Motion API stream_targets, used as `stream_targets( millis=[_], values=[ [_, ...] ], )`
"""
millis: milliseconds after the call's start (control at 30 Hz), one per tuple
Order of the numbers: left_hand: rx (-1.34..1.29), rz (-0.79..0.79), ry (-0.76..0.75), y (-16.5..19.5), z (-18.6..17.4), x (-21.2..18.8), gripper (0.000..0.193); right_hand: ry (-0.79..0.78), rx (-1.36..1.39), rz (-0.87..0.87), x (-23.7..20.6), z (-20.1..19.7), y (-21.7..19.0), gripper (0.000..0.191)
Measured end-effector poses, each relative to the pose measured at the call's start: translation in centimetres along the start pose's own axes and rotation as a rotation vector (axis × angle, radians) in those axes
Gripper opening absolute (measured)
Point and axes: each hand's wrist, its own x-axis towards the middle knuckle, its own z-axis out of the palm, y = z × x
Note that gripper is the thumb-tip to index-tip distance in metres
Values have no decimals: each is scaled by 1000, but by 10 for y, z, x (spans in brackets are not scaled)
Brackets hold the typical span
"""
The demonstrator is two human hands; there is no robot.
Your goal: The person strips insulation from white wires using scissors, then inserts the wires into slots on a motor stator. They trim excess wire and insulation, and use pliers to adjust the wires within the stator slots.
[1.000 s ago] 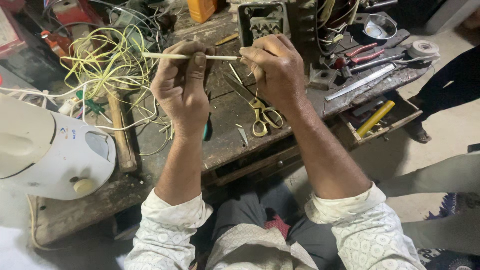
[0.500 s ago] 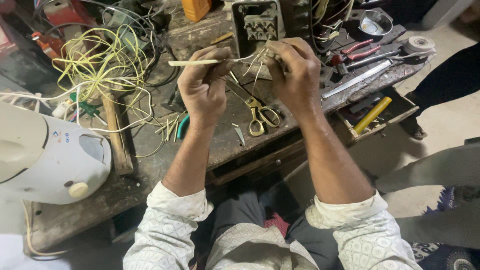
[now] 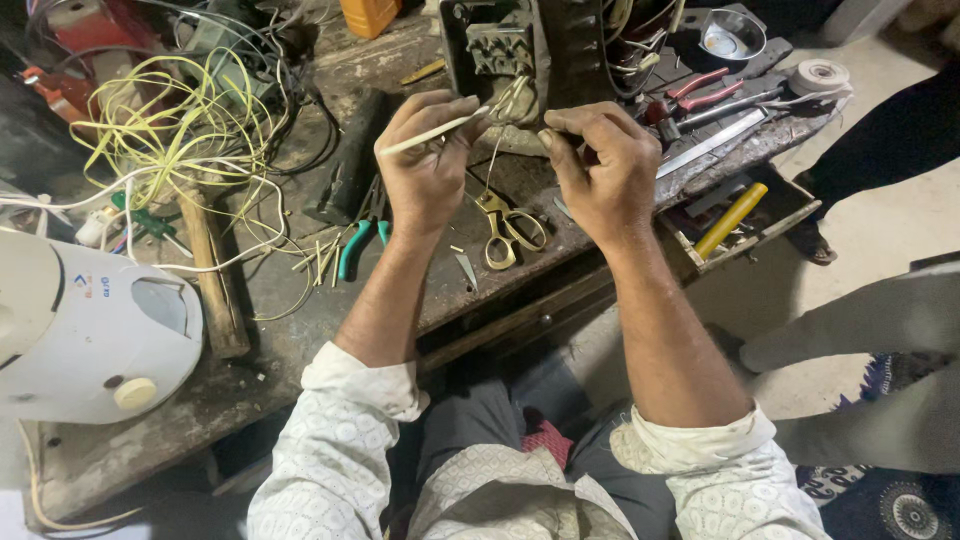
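Compared with the frames a second and half a second back, both hands have risen toward the far edge of the bench (image 3: 300, 330) and drawn closer together. The pale sleeve (image 3: 432, 130), which lay level between the two fists, now tilts, low at its free left end and high toward the right. I read this as the work passing from stretching the piece to handling its right-hand tip.

Left hand (image 3: 428, 165): closed, thumb and fingers pinching the sleeve near its right end. Right hand (image 3: 600, 165): closed in a pinch; what it grips is too small for me to tell, possibly the thin wires (image 3: 512, 100) fanning out between the hands.

The sleeve: thin, straight, cream-coloured, stiff enough to hold its line unsupported. It is held in the air above the bench, just in front of the dark metal unit (image 3: 520, 50).

Brass scissors (image 3: 508, 225) lie on the bench below the hands, teal-handled pliers (image 3: 362, 235) just left of them.
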Motion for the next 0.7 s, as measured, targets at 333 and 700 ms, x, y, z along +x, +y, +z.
stream_targets(
  millis=[333,700],
  values=[
    [41,-129,19,-17,13,20,17,21,57,-61,12,-17,-6,7],
    [169,-70,16,-29,13,13,13,-23,83,-38,18,-15,-13,9]
  ],
)
